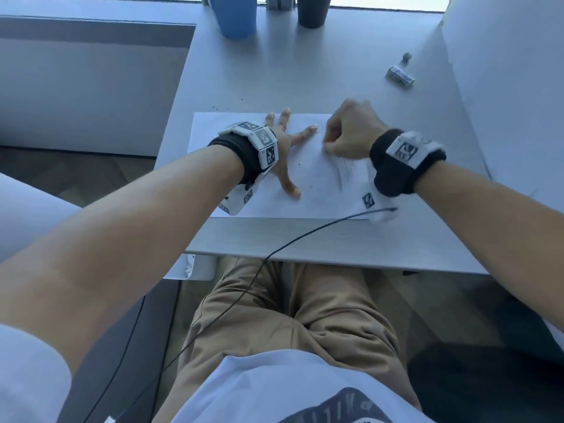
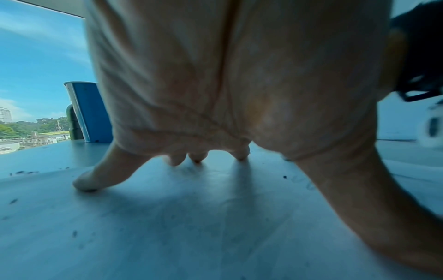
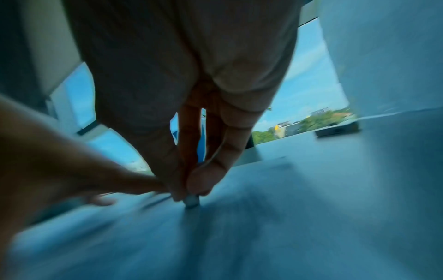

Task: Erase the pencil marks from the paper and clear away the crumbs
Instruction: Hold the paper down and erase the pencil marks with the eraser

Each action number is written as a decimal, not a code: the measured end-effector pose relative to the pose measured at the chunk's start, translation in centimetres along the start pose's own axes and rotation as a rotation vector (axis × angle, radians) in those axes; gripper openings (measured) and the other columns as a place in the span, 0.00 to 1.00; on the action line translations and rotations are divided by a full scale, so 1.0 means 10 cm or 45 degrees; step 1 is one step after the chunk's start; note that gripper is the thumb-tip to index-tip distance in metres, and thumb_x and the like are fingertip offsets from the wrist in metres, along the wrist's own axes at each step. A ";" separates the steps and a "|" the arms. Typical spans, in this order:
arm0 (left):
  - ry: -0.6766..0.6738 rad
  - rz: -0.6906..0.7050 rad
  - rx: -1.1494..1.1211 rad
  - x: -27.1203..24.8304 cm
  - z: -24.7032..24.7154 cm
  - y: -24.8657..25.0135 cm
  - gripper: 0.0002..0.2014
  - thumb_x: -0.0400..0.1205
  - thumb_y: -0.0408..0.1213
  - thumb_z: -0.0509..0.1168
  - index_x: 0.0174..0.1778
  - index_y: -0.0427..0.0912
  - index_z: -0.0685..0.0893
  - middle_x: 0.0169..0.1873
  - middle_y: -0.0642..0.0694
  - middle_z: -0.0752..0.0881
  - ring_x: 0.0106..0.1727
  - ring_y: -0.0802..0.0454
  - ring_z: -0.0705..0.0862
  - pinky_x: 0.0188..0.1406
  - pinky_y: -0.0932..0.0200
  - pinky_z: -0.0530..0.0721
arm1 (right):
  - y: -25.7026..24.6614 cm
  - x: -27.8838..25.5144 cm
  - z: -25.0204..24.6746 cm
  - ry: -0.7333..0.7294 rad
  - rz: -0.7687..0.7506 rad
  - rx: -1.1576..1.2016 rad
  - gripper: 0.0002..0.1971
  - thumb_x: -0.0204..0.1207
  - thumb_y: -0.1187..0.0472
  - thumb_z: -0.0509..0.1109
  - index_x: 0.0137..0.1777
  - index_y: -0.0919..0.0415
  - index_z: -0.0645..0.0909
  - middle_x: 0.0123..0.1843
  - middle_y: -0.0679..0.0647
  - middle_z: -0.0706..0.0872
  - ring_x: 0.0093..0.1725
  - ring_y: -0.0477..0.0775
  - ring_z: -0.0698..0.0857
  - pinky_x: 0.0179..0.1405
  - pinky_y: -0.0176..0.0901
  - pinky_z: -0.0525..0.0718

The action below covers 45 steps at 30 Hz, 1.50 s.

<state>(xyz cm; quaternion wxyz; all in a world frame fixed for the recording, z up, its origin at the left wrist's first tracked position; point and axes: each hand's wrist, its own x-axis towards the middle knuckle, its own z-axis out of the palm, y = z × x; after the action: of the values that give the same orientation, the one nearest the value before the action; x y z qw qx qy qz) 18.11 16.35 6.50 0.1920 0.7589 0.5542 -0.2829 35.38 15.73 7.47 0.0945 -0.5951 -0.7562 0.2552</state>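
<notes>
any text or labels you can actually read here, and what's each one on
None reads clearly.
Wrapped eraser on the table: printed sleeve, too blurred to read.
Shirt: dark print with letters, cut off and blurred.
Wrist bands: square black-and-white marker patterns, no words.
Paper: faint pencil marks, no words.

Black wristbands with white coded-marker blocks, white shirt, tan trousers, thin black cable

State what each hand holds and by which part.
The right hand pinches a small eraser by its upper end; the tip touches the paper. The left hand grips nothing, pressing the paper flat.
</notes>
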 end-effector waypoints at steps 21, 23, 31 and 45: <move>0.020 0.011 -0.021 0.02 0.01 -0.01 0.74 0.50 0.70 0.80 0.78 0.73 0.29 0.82 0.45 0.25 0.83 0.34 0.30 0.77 0.20 0.51 | 0.01 -0.06 -0.03 -0.007 0.034 0.025 0.03 0.64 0.64 0.75 0.35 0.60 0.91 0.32 0.53 0.90 0.34 0.49 0.86 0.37 0.40 0.88; 0.019 0.002 -0.014 0.02 0.01 -0.01 0.74 0.50 0.70 0.80 0.78 0.72 0.28 0.82 0.45 0.25 0.84 0.34 0.30 0.77 0.21 0.51 | -0.02 -0.08 0.04 -0.012 -0.020 0.014 0.04 0.64 0.66 0.74 0.34 0.60 0.91 0.31 0.51 0.89 0.33 0.48 0.85 0.38 0.40 0.88; 0.013 -0.006 -0.012 0.02 0.01 0.00 0.74 0.50 0.70 0.80 0.78 0.73 0.28 0.82 0.45 0.24 0.84 0.35 0.30 0.77 0.21 0.51 | 0.01 -0.12 0.05 -0.041 -0.043 0.016 0.05 0.65 0.64 0.74 0.31 0.58 0.89 0.29 0.50 0.87 0.32 0.44 0.82 0.38 0.41 0.87; 0.020 0.005 -0.010 0.01 0.01 -0.01 0.74 0.50 0.70 0.80 0.79 0.72 0.29 0.82 0.44 0.25 0.84 0.34 0.30 0.77 0.20 0.51 | 0.05 -0.13 0.00 0.007 0.023 0.023 0.04 0.65 0.64 0.74 0.35 0.60 0.91 0.33 0.54 0.90 0.35 0.49 0.85 0.35 0.39 0.85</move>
<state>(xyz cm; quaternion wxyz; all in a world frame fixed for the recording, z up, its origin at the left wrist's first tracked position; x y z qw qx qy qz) 18.06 16.38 6.34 0.1912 0.7613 0.5554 -0.2745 36.20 14.62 7.41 0.0997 -0.6017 -0.7482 0.2613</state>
